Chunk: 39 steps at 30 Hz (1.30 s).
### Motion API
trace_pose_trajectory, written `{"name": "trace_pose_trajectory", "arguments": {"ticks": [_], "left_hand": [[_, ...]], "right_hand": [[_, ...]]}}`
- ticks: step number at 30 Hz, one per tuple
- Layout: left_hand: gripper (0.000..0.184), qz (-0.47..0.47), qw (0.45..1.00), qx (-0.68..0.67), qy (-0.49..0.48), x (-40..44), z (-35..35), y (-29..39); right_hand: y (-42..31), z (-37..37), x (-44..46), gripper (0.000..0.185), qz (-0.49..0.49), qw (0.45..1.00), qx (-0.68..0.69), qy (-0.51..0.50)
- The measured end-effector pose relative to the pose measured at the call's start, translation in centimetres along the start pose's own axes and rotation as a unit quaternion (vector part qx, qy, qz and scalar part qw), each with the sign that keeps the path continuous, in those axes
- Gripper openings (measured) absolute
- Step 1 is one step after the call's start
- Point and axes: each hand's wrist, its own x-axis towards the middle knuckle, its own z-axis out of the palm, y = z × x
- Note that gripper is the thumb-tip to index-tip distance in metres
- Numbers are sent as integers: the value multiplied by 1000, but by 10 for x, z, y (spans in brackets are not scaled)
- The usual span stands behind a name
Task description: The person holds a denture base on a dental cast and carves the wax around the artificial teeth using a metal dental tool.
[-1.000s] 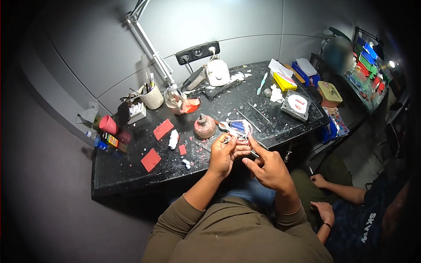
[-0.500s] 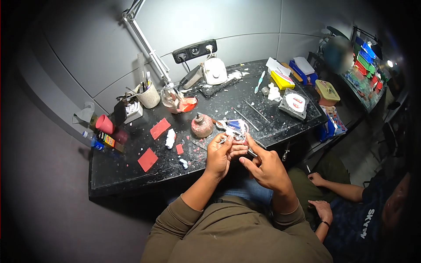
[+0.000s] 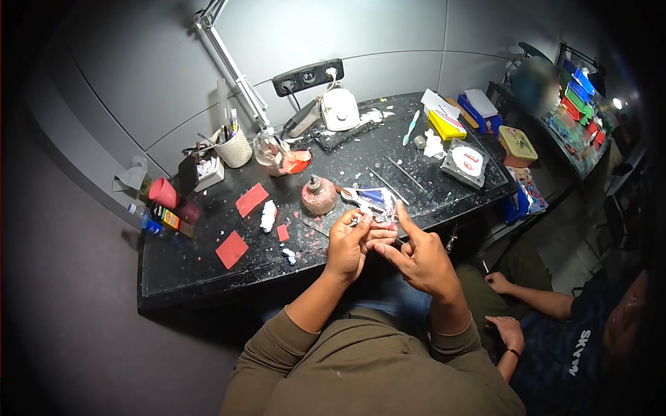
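Over the front edge of the black desk, my left hand (image 3: 348, 246) is closed on a small pink and white piece (image 3: 383, 225), thumb on top. To its right, my right hand (image 3: 427, 258) has its index finger raised beside the piece and its thumb stretched toward my left fingers. A thin dark tool shows partly under the right hand; its grip is hidden. Just behind the hands lie pliers-like metal handles (image 3: 359, 201) and a blue item (image 3: 371, 195). The round pink-speckled burner (image 3: 319, 196) stands left of these.
Red wax sheets (image 3: 232, 249) and white lumps (image 3: 268, 216) lie on the desk (image 3: 187, 270) at left. Farther back are a lamp arm (image 3: 232, 66), a pen cup (image 3: 234, 149) and a white device (image 3: 339, 109). At right are a plaster model (image 3: 466, 163) and a seated person (image 3: 555, 326).
My right index finger has lifted and straightened away from the piece. The view has shifted slightly, moving the desk items a little left. My left hand keeps its hold.
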Motion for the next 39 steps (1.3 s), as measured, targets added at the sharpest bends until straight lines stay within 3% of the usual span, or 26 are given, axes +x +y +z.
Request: {"name": "trace_pose_trajectory", "arguments": {"ticks": [13, 19, 28, 30, 34, 35, 37, 39], "left_hand": [[15, -9, 995, 95, -31, -4, 2, -5], [15, -19, 999, 34, -16, -2, -2, 5], [17, 2, 1000, 20, 12, 0, -10, 4], [16, 0, 1000, 22, 6, -2, -8, 5], [16, 10, 1000, 25, 7, -3, -7, 8], [16, 11, 999, 27, -13, -3, -7, 8], [15, 9, 999, 28, -32, -6, -5, 8], [14, -13, 996, 46, -74, -8, -3, 8]], "right_hand": [[11, -7, 6, 75, -24, 998, 55, 13], [20, -11, 5, 49, -42, 990, 90, 100], [7, -8, -3, 45, -61, 997, -44, -14], [22, 4, 3, 41, -71, 987, 99, 101], [47, 6, 18, 31, -59, 979, 130, 144], [51, 6, 19, 31, -59, 979, 128, 144], [43, 6, 21, 20, 21, 947, 307, 88], [50, 6, 23, 16, 24, 938, 340, 61]]}}
